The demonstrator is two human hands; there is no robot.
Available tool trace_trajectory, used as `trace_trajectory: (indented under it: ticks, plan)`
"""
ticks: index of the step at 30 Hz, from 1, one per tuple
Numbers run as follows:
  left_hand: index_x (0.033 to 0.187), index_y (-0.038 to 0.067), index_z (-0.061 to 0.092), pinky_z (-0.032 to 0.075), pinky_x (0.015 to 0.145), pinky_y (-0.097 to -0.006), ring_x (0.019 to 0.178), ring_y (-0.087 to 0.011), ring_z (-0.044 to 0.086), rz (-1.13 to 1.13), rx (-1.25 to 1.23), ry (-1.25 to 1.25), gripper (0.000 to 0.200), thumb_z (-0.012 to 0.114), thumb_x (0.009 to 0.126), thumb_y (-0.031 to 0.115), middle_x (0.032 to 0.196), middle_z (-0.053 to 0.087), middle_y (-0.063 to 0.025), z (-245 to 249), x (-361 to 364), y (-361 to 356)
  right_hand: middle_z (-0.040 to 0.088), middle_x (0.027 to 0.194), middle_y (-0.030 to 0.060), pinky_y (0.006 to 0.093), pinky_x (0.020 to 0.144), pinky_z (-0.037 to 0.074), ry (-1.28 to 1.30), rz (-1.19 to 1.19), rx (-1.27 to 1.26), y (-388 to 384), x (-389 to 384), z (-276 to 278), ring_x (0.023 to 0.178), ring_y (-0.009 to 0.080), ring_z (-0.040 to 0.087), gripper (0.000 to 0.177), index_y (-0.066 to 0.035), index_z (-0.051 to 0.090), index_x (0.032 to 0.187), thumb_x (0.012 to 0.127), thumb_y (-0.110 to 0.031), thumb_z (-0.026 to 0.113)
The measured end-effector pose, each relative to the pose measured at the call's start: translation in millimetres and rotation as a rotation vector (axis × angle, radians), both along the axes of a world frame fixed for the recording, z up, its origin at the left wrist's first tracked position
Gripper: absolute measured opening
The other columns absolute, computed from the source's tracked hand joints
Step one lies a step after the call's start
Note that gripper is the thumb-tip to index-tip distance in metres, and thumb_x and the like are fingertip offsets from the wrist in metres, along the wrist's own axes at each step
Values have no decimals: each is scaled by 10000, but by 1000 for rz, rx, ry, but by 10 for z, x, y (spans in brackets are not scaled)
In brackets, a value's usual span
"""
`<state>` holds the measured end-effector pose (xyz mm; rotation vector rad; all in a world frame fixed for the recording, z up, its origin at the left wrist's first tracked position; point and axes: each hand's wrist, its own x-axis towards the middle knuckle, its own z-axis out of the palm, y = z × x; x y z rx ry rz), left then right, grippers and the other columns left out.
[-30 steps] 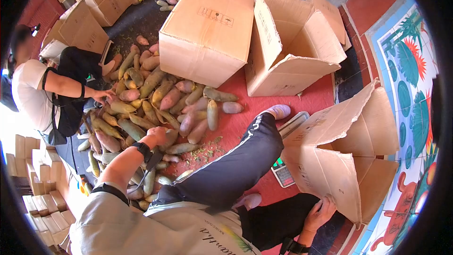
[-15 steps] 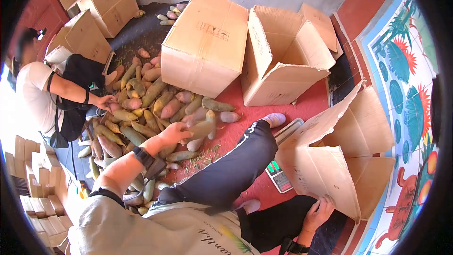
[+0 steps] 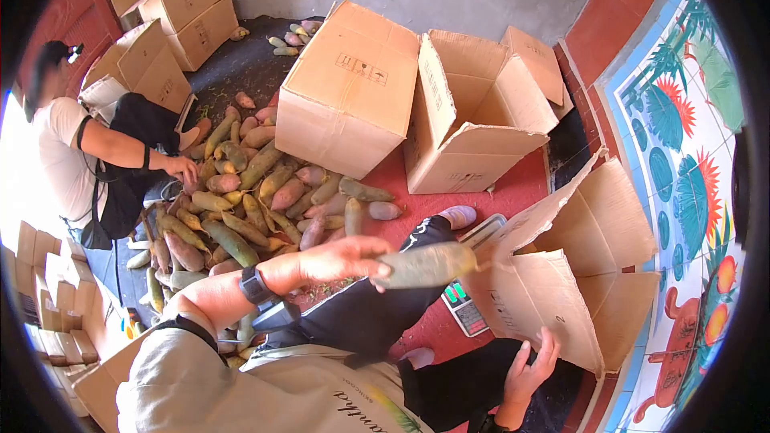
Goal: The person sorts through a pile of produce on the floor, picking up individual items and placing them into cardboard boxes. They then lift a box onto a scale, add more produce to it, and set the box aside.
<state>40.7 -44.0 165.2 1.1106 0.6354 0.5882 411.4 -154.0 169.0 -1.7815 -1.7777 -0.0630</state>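
My left hand [image 3: 345, 261] grips a long green radish [image 3: 429, 265] by one end, fingers over it and thumb below. The radish lies level in the air above my dark-trousered leg, its thin root end pointing towards an open cardboard box [image 3: 529, 297]. Beside that box's near wall is my right hand [image 3: 529, 369], empty, fingers raised and apart. A digital scale [image 3: 465, 317] with a green-lit display shows at the box's left side. To the left, a large heap of green and pinkish radishes [image 3: 233, 228] covers the floor.
A closed carton [image 3: 345, 88] and another open box [image 3: 481, 112] stand ahead on the red mat [image 3: 401, 232]. A co-worker [image 3: 88, 144] sits at the left, one hand at the heap. More cartons [image 3: 192, 16] are stacked behind; a painted tile wall [image 3: 682, 192] runs along the right.
My left hand has lifted the radish from the heap and carried it right, towards the open box. My right hand has come off the box's edge, its fingers spreading.
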Motion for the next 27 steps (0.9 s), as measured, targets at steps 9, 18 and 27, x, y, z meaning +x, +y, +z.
trace_trajectory:
  ticks: [9, 18, 27]
  plan:
    - [1190, -13, 476, 400, 887, -296, 1018, -142, 479, -433, 57, -74, 442, 544, 899, 313, 1063, 542, -63, -250, 492, -159, 548, 995, 176, 416, 825, 406, -87, 326, -183, 37, -424, 293, 931, 352, 507, 339, 17, 540, 1022, 743, -158, 622]
    - [1281, 31, 441, 456, 806, -286, 969, -138, 506, -381, -75, -191, 440, 543, 897, 220, 1100, 535, -54, -338, 689, -86, 515, 696, 103, 303, 606, 399, 341, 297, -259, -118, -440, 416, 643, 237, 518, 153, 19, 522, 749, 822, -115, 529]
    - [1314, 36, 374, 420, 902, -326, 1139, -194, 489, -419, -78, -205, 434, 490, 925, 190, 1274, 476, -115, -653, 956, 3, 563, 809, 85, 300, 715, 419, 261, -76, -14, -138, -123, 834, 768, 189, 537, 213, 44, 563, 853, 845, -134, 446]
